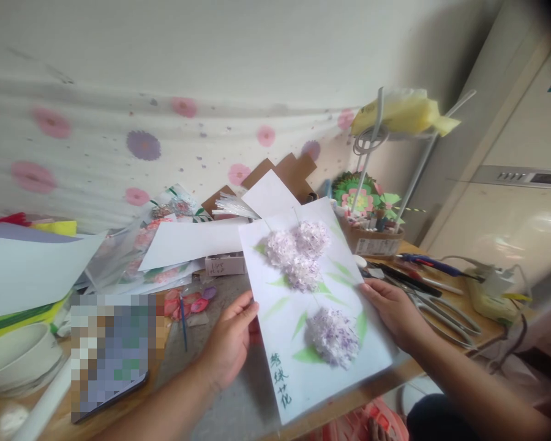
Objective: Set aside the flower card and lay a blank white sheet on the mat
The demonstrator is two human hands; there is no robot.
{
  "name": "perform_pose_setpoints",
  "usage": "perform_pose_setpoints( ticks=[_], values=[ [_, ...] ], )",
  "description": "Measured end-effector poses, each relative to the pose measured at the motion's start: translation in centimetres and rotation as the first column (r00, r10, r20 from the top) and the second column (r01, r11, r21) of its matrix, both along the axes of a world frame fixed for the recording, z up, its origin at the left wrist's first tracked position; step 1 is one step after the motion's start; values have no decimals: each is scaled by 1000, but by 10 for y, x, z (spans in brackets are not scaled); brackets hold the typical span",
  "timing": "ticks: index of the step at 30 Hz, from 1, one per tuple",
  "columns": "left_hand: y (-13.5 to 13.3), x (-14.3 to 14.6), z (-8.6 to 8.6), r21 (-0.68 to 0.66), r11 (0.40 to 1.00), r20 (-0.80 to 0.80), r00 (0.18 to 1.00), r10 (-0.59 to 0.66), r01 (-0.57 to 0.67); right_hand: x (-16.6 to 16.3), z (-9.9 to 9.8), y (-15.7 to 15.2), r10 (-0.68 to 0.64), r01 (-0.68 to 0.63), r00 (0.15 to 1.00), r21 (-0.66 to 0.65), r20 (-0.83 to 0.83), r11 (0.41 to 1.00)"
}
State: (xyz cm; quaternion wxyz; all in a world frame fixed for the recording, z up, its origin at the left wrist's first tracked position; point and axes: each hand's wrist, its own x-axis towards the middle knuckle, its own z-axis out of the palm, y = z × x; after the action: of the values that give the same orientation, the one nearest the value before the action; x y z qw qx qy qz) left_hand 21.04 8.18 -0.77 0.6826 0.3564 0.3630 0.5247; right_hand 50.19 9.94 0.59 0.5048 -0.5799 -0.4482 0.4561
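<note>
A white sheet of paper carrying a flower picture (284,334) is held tilted above the table. Puffy white-and-purple flower heads (333,337) stand out from it among painted green leaves, and dark brush characters run down its lower left. My left hand (232,337) pinches the left edge, thumb on the front. On the right edge, my right hand (395,309) grips with its thumb on top; the fingers behind the sheet are hidden.
At left are a blurred-out phone (114,355), a white bowl (18,352) and a blue brush (183,321). Scissors (445,318) and a blue glue gun (434,263) lie at right. Behind stand paper stacks (193,239) and a cardboard box of paper flowers (371,242).
</note>
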Motion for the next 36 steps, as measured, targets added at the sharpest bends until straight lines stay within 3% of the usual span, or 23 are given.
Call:
perform_pose_setpoints(
  ticks=[12, 19, 24, 27, 32, 36],
  values=[
    [-21, -4, 19, -30, 995, 46, 995, 93, -91, -7, 6, 1, 197, -211, 972, -105, -130, 972],
    [-28, -61, 40, -73, 919, -26, 922, 387, -387, -18, 3, 4, 343, -335, 934, 93, -97, 938],
    [2, -121, 58, 50, 757, -78, 753, 653, -652, -15, -2, 7, 386, -373, 916, 122, -108, 920],
    [29, -146, 65, 85, 688, -111, 679, 725, -721, -13, -3, 7, 382, -368, 917, 129, -111, 921],
    [74, -173, 78, 83, 664, -196, 641, 742, -743, -12, 2, 6, 373, -363, 924, 118, -83, 924],
    [98, -192, 85, 154, 711, -253, 668, 700, -687, -7, 5, 5, 357, -349, 932, 107, -66, 931]
  ],
)
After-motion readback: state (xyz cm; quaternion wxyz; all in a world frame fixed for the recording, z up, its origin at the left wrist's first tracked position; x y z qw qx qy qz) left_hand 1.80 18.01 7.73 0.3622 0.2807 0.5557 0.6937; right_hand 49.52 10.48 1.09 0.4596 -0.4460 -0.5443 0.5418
